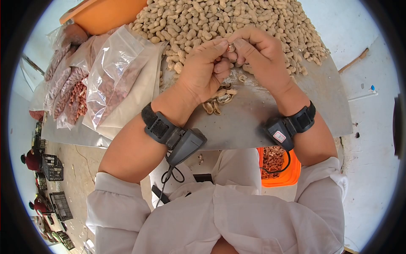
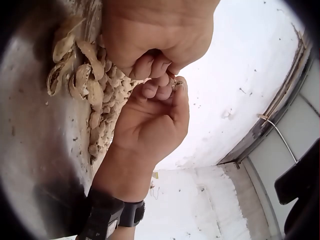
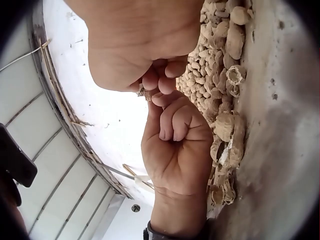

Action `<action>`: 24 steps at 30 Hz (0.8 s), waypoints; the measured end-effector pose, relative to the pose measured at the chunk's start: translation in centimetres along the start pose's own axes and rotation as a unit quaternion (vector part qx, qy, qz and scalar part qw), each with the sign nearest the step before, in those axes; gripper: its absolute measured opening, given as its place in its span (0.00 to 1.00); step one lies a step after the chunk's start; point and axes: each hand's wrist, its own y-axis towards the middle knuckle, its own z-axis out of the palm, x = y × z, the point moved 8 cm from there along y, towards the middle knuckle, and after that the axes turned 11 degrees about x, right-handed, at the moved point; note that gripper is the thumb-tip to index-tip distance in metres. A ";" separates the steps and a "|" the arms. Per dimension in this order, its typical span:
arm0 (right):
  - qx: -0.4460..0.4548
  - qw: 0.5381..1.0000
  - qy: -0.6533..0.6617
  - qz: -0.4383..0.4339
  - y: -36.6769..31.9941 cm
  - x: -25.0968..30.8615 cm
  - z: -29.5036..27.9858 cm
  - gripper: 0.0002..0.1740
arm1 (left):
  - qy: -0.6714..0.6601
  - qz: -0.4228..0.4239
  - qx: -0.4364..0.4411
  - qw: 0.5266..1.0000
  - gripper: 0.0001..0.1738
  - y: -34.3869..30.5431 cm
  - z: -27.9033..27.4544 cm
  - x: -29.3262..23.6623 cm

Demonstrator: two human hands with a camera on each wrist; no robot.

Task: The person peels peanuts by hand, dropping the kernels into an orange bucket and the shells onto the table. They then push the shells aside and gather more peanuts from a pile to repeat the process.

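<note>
A: What do the fingers hold?

B: The left hand (image 1: 205, 72) and the right hand (image 1: 265, 57) both pinch one small, tan, bumpy peanut (image 1: 231, 48) with a speck of red. The other fingers curl in.

A: Where is it?

B: Between the fingertips, up over the grey metal table (image 1: 245, 127).

A: Is it heavy?

B: I think it's very light. Its shell should be stiff but crack easily, and the inside may be slippery. I'd hold it by both ends and squeeze gently.

A: What's around?

B: Broken, hollow, tan shells (image 1: 225, 97) lie between the hands and the near edge. A big heap of tan, bumpy peanuts (image 1: 203, 21) covers the far edge. Clear plastic bags of reddish nuts (image 1: 116, 72) sit along the left edge. An orange plastic tub (image 1: 282, 182) stands below the near edge.
</note>
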 end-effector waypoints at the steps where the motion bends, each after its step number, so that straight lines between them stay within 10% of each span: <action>1: 0.005 0.999 -0.035 -0.015 0.0 0.4 0.1 0.07 | -0.023 -0.007 -0.002 1.000 0.08 0.0 -0.2 0.2; 7: 0.003 0.991 -0.121 -0.065 0.0 1.5 0.1 0.07 | -0.058 -0.056 0.005 0.997 0.08 0.0 -0.5 1.0; 10: -0.006 0.999 0.043 -0.015 0.0 1.1 0.2 0.07 | -0.037 -0.024 -0.044 0.998 0.08 -0.1 -1.4 0.4; 24: 0.201 0.950 -0.238 -0.007 0.0 -2.0 3.8 0.08 | -0.021 0.127 -0.107 0.986 0.12 -0.4 -3.7 -4.0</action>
